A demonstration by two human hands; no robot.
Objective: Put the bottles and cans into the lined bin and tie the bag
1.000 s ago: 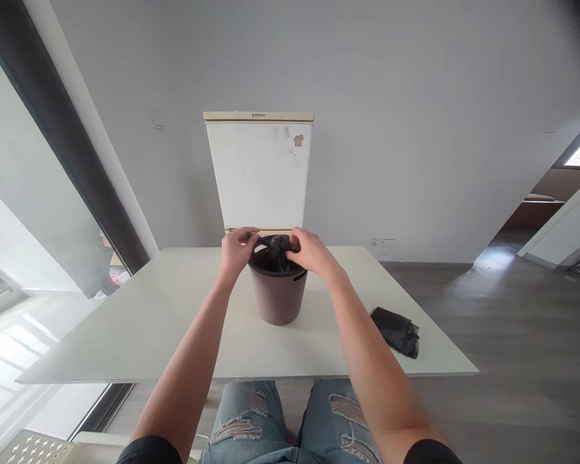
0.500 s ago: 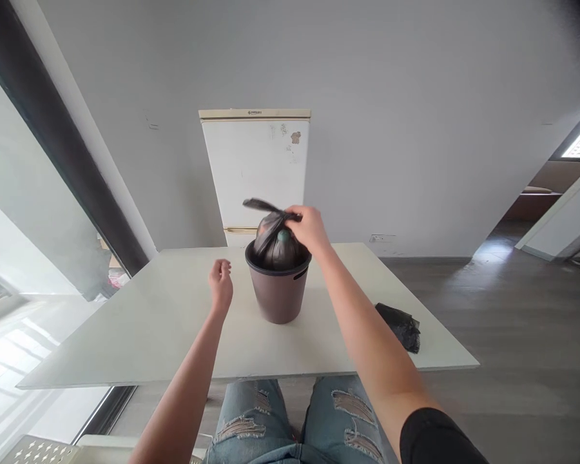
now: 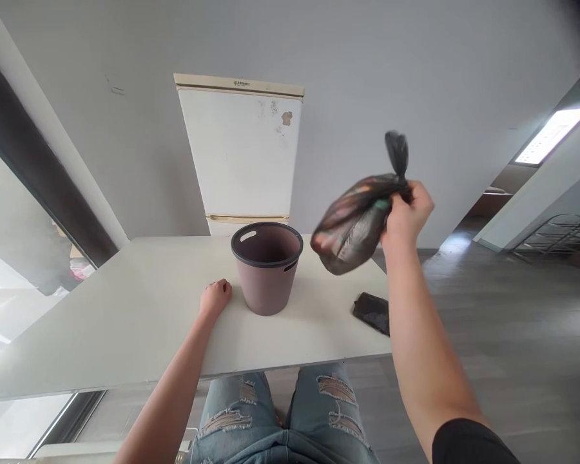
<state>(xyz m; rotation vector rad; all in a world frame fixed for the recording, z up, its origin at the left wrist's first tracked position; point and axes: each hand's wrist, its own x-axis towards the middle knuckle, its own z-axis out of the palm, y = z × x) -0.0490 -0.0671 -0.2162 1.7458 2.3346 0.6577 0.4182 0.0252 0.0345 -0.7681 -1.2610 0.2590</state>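
Observation:
Up in the air to the right, my right hand (image 3: 408, 209) grips a filled black garbage bag (image 3: 352, 225) by its tied neck. The bag is thin enough to show blurred reddish and pale contents, and it swings out to the left of the hand. A mauve trash can (image 3: 267, 283) with a dark rim stands upright on the table, its inside bare where I can see it. My left hand (image 3: 216, 298) rests on the tabletop just left of the can, fingers curled in, with nothing seen in them.
The pale table (image 3: 174, 335) spans the front. On its right part lies a folded bundle of black plastic bags (image 3: 372, 312), partly behind my right forearm. A white refrigerator (image 3: 241, 148) stands beyond the far edge, against the grey wall. A metal rack (image 3: 555, 233) sits far right.
My right hand has lifted the garbage bag out of the trash can and carried it up and right. My left hand has come down onto the table. The view has shifted rightward.

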